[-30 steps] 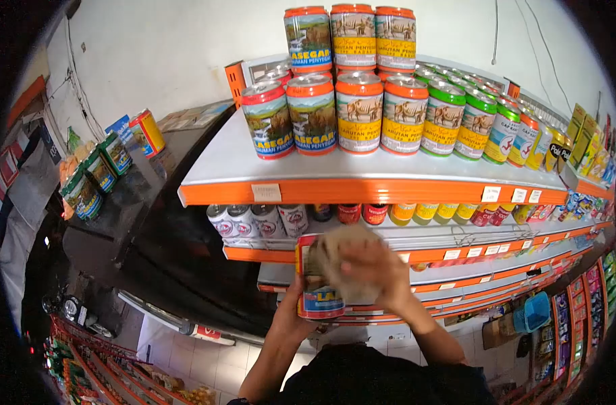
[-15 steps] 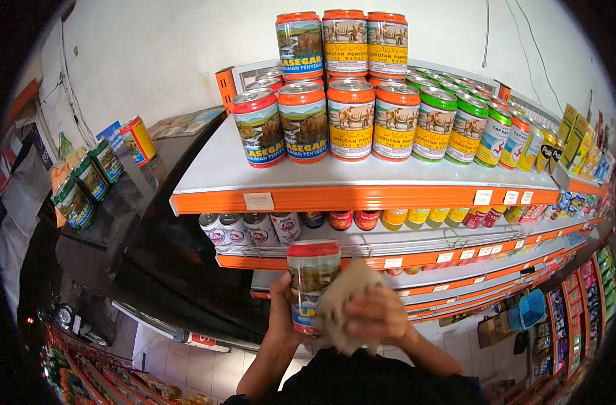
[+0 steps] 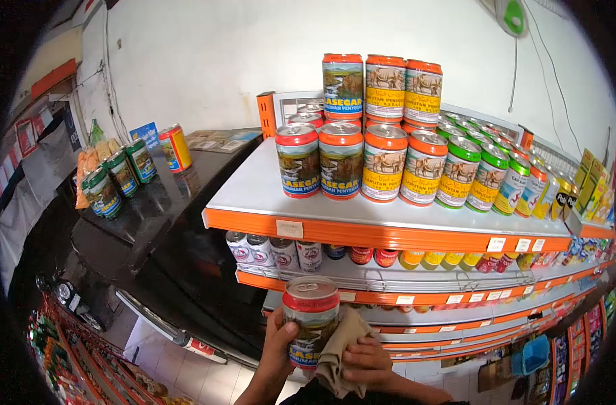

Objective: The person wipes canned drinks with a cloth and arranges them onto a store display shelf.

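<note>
An upright drink can [image 3: 312,314] with a red top and a river-landscape label is held in front of my body. My left hand [image 3: 277,344] wraps around its left side, thumb across the label. In my right hand [image 3: 367,364] is a crumpled beige cloth [image 3: 341,347], pressed against the can's lower right side. Beyond them, rows of similar cans [image 3: 298,162] stand on the white top shelf [image 3: 244,185] with its orange edge. Three more cans [image 3: 385,88] are stacked on top at the back.
Lower shelves hold white cans [image 3: 284,253] and yellow-capped bottles [image 3: 432,260]. On the dark counter [image 3: 112,236] at left stand green-topped cans [image 3: 122,179] and a yellow-red can [image 3: 175,148]. A blue basket [image 3: 530,356] is at lower right.
The view has shifted, so the shelf sits lower and further right. The can tilts to show its lid. The cloth, blurred before, has moved down the can's right side.
</note>
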Demonstrator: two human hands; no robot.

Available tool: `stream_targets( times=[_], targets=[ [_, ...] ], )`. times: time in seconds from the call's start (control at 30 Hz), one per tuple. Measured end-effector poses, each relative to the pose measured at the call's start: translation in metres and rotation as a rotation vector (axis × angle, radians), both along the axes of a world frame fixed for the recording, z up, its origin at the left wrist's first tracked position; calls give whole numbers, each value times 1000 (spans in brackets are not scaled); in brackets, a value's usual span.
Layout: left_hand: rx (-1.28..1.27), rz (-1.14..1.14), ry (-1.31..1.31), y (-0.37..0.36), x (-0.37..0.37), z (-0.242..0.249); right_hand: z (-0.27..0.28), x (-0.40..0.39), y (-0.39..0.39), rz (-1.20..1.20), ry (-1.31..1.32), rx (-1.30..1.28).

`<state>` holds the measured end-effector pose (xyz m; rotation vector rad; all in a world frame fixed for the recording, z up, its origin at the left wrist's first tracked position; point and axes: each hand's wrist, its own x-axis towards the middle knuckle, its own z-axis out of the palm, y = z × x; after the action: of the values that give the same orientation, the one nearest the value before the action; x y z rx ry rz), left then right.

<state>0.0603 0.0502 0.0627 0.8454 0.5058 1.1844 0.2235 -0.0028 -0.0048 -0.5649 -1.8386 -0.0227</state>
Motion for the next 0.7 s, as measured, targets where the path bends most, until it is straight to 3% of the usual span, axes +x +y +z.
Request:
stream_targets(
  times=[0.07,0.13,0.17,0.23,0.27,0.3,0.33,0.37,0.43,0.53,0.63,0.7],
  targets=[
    [-58,84,-39,-9,-1,-5,4,-3,4,21,-13,-19],
    [-28,50,-50,-14,-4,-9,6,-5,24,135,310,-5],
    [-3,9,-59,-17,-6,-12,-8,-6,26,143,312,-2],
    [74,63,-32,-21,-8,-18,4,-16,28,386,580,-883],
    [-7,132,-127,-23,-9,-18,15,-23,30,282,372,-36],
    [-90,197,-222,-23,-9,-14,12,-26,22,285,372,-24],
    [-5,203,-164,-21,-13,-8,0,-29,11,290,380,-133],
    [73,362,-104,-14,-15,-13,-7,-30,6,292,385,-244],
    [204,407,137,-9,-19,-1,0,-32,11,277,343,-237],
    [147,350,70,-16,-8,3,27,-33,27,303,409,-283],
    [287,460,258,-27,-4,-47,42,-31,33,394,456,-207],
    [305,395,358,-26,-15,-59,34,-26,26,337,412,-256]
  ],
)
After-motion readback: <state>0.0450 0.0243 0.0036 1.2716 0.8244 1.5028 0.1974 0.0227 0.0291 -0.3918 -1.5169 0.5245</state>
